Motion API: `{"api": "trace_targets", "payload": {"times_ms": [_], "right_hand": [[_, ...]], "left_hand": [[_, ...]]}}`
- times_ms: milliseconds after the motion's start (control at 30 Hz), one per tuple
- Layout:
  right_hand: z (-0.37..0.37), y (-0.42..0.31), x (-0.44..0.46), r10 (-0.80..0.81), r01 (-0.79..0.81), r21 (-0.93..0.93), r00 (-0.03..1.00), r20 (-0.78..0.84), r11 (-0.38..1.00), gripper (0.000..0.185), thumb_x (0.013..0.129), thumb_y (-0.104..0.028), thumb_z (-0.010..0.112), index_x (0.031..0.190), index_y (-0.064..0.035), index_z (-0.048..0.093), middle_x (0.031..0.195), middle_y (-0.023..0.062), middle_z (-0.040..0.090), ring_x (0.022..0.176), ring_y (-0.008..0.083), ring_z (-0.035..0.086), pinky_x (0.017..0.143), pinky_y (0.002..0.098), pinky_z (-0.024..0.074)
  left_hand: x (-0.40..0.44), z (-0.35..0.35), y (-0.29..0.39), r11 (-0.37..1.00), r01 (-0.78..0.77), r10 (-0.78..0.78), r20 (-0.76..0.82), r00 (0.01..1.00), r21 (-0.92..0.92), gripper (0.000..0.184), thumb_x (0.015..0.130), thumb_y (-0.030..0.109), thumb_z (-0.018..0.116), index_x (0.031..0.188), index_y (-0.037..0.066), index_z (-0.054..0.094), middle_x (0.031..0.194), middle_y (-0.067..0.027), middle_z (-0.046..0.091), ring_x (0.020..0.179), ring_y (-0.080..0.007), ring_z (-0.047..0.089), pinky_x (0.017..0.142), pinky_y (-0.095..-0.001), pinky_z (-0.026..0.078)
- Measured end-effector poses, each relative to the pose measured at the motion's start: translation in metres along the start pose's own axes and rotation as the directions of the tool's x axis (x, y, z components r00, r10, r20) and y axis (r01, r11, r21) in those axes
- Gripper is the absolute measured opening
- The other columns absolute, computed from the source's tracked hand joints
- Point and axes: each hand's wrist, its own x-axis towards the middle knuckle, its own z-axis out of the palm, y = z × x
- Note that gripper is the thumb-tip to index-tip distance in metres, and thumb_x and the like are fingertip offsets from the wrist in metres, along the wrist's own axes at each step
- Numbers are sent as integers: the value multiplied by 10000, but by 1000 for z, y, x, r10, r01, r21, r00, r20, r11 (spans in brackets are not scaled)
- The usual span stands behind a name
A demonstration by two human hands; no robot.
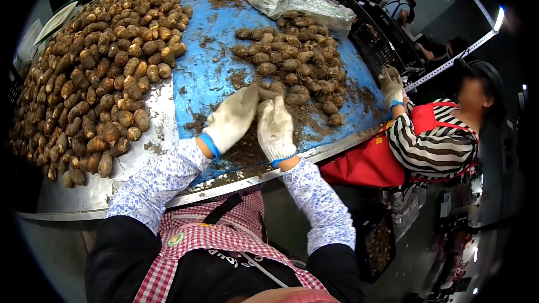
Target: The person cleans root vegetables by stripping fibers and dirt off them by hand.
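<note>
My left hand, in a whitish glove with a blue cuff, is closed, its fingertips meeting those of my right hand over the blue sheet. My right hand, gloved the same way, has its fingers curled together. A brown, soil-covered taro shows at the fingertips; most of what lies between the hands is hidden. Just beyond them is a heap of dirty, rooty taros. To the left spreads a larger pile of cleaner brown taros.
Loose soil lies over the blue sheet on the metal table. At the back is a clear plastic bag. Black crates stand at the right. A co-worker in a red apron rests a gloved hand near the table's right edge.
</note>
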Motion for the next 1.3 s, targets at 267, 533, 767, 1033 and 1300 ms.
{"api": "trace_targets", "payload": {"times_ms": [267, 533, 767, 1033, 1300], "right_hand": [[-13, -31, -14, 446, -640, 675, 758, 475, 369, 299, 1036, -363, 429, 994, -97, 558, 718, 42, 565, 560, 147, 525, 435, 270, 386], [-2, -24, -13, -402, 387, -552, 910, 99, 739, 283, 968, -198, 513, 1131, 32, 542, 728, 161, 620, 642, 282, 639, 612, 373, 555], [24, 2, -10, 409, -480, 661, 870, 276, 576, 320, 1032, -326, 443, 1149, -56, 566, 1042, 91, 620, 862, 192, 614, 659, 299, 532], [6, -18, -6, 126, -123, 566, 992, 34, 815, 353, 1023, -337, 462, 1171, -27, 544, 947, 80, 637, 644, 140, 605, 534, 243, 515], [-53, -36, -1, -195, 80, 368, 938, 288, 926, 350, 952, -243, 628, 1189, 11, 577, 1036, 148, 670, 858, 195, 676, 714, 281, 546]], "left_hand": [[0, -5, 3, 998, -8, 5, 53, 999, 59, 388, 969, 162, 537, 1300, -34, 490, 957, -203, 690, 719, -287, 703, 545, -349, 548], [-12, 9, -35, 812, 414, -355, 215, 910, -412, 352, 1039, 276, 364, 1152, 48, 607, 711, -51, 625, 444, -177, 530, 410, -323, 440], [-7, -15, 23, 916, -44, 87, -93, 992, 398, 320, 1003, 242, 509, 1249, 45, 561, 703, -117, 672, 515, -250, 644, 483, -345, 521], [5, -11, 11, 552, 321, -453, 46, 890, -770, 492, 1019, 432, 404, 1249, 28, 564, 1092, -88, 650, 815, -153, 629, 646, -281, 529], [4, -16, 15, 828, 229, -238, 50, 970, -512, 454, 1047, 424, 360, 1186, 61, 596, 1021, -53, 658, 834, -131, 602, 730, -266, 511]]}}
